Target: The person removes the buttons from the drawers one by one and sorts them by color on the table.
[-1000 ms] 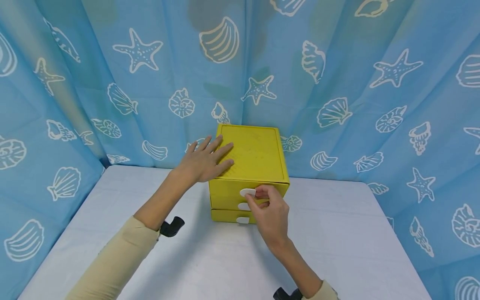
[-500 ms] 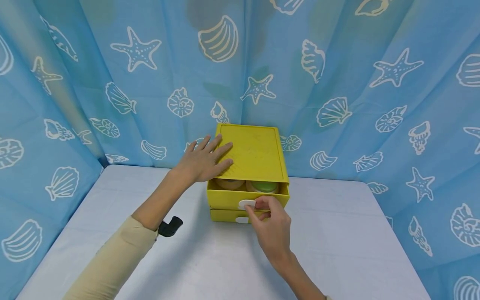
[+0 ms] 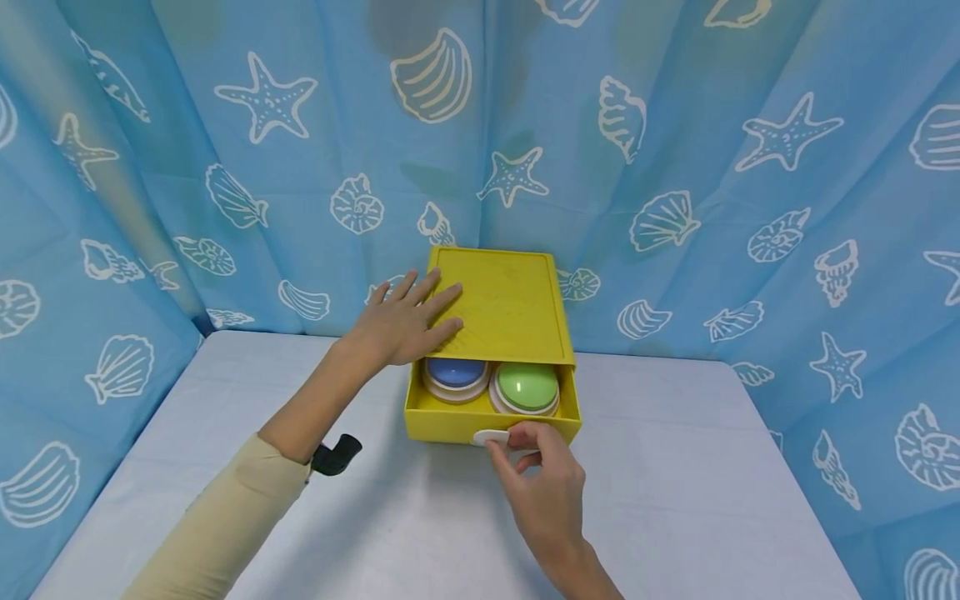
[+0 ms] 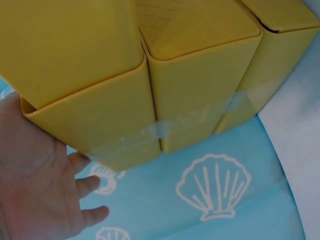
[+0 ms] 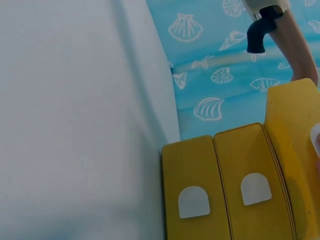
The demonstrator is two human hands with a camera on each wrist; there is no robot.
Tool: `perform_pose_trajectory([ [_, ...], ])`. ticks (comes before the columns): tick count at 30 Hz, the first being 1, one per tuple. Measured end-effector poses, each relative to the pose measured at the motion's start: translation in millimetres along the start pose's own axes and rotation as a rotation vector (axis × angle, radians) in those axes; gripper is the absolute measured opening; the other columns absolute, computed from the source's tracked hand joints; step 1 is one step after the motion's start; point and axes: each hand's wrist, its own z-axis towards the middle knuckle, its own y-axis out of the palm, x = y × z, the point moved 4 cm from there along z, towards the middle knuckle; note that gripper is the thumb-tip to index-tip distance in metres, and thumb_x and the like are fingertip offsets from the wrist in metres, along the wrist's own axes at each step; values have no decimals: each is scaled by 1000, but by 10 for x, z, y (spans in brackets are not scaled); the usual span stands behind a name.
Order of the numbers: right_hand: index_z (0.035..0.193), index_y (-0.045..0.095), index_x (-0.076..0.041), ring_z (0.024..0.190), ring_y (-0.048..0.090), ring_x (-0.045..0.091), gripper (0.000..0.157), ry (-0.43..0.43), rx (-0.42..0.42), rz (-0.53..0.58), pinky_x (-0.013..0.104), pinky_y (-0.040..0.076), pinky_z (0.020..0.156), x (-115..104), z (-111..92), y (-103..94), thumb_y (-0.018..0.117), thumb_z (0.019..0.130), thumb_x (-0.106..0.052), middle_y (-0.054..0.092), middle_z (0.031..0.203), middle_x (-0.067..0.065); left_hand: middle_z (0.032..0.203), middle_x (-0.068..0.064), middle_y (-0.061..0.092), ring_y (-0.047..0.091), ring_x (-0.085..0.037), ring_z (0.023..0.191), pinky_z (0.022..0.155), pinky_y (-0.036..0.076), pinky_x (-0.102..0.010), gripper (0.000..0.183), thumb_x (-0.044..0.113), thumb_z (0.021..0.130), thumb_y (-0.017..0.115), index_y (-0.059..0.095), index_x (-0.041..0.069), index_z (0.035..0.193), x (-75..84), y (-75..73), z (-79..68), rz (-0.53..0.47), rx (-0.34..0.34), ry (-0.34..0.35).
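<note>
A yellow drawer cabinet (image 3: 502, 308) stands on the white table, its top drawer (image 3: 442, 427) pulled well out. With thumb and index finger my right hand (image 3: 543, 483) pinches that drawer's white tab handle (image 3: 491, 437). Spread fingers of my left hand (image 3: 401, 325) rest on the cabinet's top left edge; several reach past its side in the left wrist view. Inside the drawer sit two round push buttons on pale bases: a blue-domed button (image 3: 457, 372), partly under the cabinet top, and a green-domed button (image 3: 528, 385). Only a sliver of my right hand shows in the right wrist view.
Two lower drawers with white tabs (image 5: 194, 202) stay flush in the right wrist view. A blue curtain (image 3: 360, 125) with white shell and starfish prints hangs close behind the cabinet and along the sides. The white tabletop (image 3: 675, 483) spreads around the cabinet.
The top drawer has slid out toward me, drawn by my right hand on its tab, and both buttons have come into sight. My left hand has stayed on the cabinet top.
</note>
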Motion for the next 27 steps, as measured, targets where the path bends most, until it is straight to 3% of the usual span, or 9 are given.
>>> perform_pose_trajectory([
  [27, 88, 63, -7, 73, 64, 8, 36, -23, 23, 0, 13, 49, 56, -203, -294, -174, 90, 66, 2, 64, 84, -3, 167, -9, 3, -1, -34, 151, 118, 4, -58, 65, 57, 105, 25, 14, 26, 162, -8, 7, 2, -13, 9, 11],
])
